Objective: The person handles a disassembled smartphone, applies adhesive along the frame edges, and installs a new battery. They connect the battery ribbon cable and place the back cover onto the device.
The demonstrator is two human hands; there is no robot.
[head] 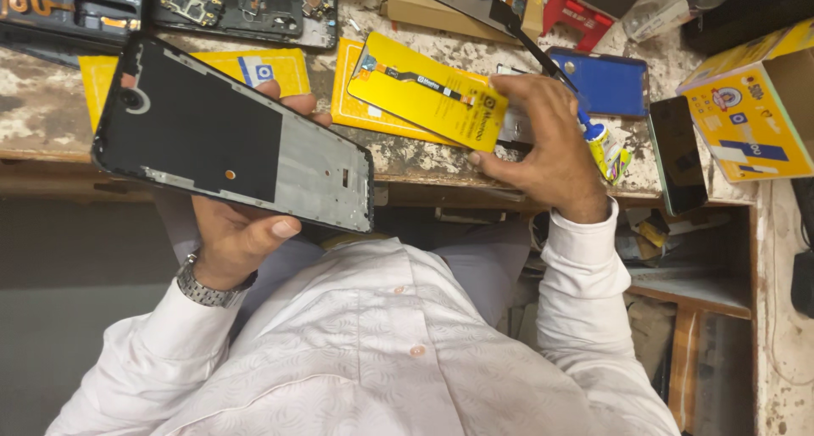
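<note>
- Our left hand (233,224) grips a black phone frame (229,135) from beneath, thumb curled over its lower edge, holding it tilted above the counter (42,105) edge.
- Our right hand (543,144) is closed on a yellow screen package (428,88), pinching its right end just over the counter.
- Beside that hand lie a blue phone back cover (610,84) and what seems to be a small glue tube (604,148), partly hidden.
- A dark phone (678,156) lies near the yellow box (750,114).

Bench (34,105) crowded: yellow packets (381,114), blue cover (610,84) block right
</note>
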